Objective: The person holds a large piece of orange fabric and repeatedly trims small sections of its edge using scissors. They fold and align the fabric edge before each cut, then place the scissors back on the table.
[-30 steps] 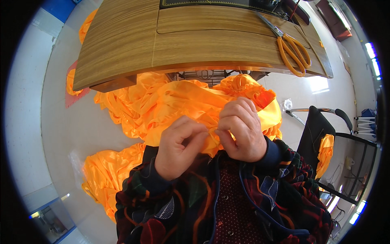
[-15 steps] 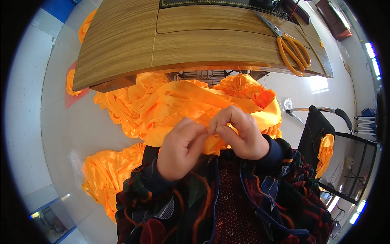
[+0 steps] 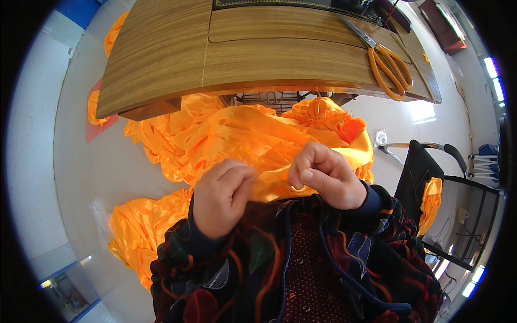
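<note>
Glossy orange satin fabric (image 3: 231,134) lies in loose folds over my lap and down in front of me, with a gathered, ruffled part at its right. Above it, my left hand (image 3: 222,198) has its fingers closed in a pinch, slightly smeared by motion. My right hand (image 3: 329,176) is also pinched, thumb against the curled index finger, over the fabric. A gap separates the two hands. Whatever sits between either set of fingertips is too small to make out.
Ahead stands a wooden sewing table (image 3: 156,59) with a black machine bed (image 3: 285,5) at its far edge. Orange-handled scissors (image 3: 389,70) and a thin stick (image 3: 416,67) lie at its right. More orange fabric (image 3: 145,226) heaps at left; a black chair (image 3: 417,167) stands right.
My hands, fingertips together before, have drawn apart: the left one moved left and slightly down, the right one a little right. The fabric between them has dropped lower.
</note>
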Motion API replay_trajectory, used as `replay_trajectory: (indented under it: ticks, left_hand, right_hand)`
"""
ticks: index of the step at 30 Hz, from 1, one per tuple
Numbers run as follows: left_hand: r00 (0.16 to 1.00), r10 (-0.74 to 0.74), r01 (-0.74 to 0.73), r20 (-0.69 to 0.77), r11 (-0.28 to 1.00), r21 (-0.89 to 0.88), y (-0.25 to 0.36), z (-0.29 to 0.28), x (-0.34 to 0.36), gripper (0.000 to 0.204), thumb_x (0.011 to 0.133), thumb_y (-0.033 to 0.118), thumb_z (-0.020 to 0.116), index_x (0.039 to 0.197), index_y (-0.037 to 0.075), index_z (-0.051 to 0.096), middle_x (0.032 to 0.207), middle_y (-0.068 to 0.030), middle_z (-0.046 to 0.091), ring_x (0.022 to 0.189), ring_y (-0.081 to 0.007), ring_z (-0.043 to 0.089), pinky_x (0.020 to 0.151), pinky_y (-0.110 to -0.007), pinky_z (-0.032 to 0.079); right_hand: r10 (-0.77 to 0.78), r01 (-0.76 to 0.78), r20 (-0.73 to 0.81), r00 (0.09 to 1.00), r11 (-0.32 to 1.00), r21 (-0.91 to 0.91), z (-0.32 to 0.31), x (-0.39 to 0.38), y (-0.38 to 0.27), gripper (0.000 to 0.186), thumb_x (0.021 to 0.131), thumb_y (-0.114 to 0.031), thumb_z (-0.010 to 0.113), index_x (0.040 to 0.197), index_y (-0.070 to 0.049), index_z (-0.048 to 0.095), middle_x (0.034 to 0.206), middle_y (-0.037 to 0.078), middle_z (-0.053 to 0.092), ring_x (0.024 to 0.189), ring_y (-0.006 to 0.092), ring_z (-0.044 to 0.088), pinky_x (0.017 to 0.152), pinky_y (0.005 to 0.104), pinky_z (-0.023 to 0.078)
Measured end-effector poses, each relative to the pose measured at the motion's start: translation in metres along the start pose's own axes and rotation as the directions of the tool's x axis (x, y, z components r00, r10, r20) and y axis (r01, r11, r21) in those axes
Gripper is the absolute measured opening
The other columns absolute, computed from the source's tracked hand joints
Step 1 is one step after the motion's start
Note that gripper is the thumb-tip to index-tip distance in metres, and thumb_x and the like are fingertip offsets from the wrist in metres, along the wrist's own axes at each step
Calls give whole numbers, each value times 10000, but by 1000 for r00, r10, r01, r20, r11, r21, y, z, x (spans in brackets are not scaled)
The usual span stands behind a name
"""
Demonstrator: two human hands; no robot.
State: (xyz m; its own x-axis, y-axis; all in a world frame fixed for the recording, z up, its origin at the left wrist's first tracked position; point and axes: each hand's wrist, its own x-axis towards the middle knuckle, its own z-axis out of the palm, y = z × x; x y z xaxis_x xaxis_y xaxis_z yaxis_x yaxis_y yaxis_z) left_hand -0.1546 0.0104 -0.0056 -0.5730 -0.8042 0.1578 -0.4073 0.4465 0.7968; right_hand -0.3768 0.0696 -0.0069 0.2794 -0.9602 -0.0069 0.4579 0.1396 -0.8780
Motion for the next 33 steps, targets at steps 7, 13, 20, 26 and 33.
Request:
replay_trajectory:
  ticks: [7, 13, 20, 26, 33]
  left_hand:
    - [985, 172, -174, 27, 974, 148, -21, -6, -4, 44, 822, 75, 640, 838, 62, 602, 860, -82, 614, 815, -312, 541, 741, -367, 444]
    - [982, -115, 145, 147, 966, -212, -24, 1, -16, 71, 833, 67, 650, 875, 37, 602, 845, -87, 616, 735, -235, 577, 667, -333, 458]
    - [912, 54, 178, 406, 842, -510, -26, -2, 4, 108, 819, 34, 648, 916, 43, 601, 811, -34, 572, 771, -159, 559, 759, -260, 438]
    - [945, 22, 204, 327, 742, -639, -22, 4, -1, 26, 888, 63, 593, 883, 54, 569, 887, -38, 569, 865, -139, 535, 848, -257, 399]
    - [932, -206, 357, 299, 672, -649, -18, 11, -4, 37, 929, 69, 555, 929, 34, 565, 874, 16, 549, 822, -48, 486, 752, -204, 400]
  right_hand:
    - [38, -40, 21, 999, 990, 135, -3, -12, -2, 118, 988, -124, 504, 915, -39, 468, 866, 27, 532, 794, 99, 469, 766, 247, 399]
    - [-48, 50, -49, 998, 998, 41, -6, -18, -7, 115, 986, -127, 507, 914, -41, 484, 867, 34, 556, 801, 104, 490, 774, 253, 406]
    - [-47, 67, -224, 974, 995, 80, -7, -15, -22, 147, 945, -170, 549, 867, -68, 478, 783, 33, 539, 784, 152, 488, 788, 308, 392]
    - [-44, 60, -114, 993, 988, 141, -16, -24, -23, 112, 964, -140, 532, 901, -60, 483, 818, 37, 543, 803, 147, 494, 792, 298, 398]
    - [-468, 317, -46, 883, 666, -675, -34, -24, -67, 121, 955, -76, 511, 1036, 9, 540, 976, 105, 607, 900, 166, 558, 828, 315, 446]
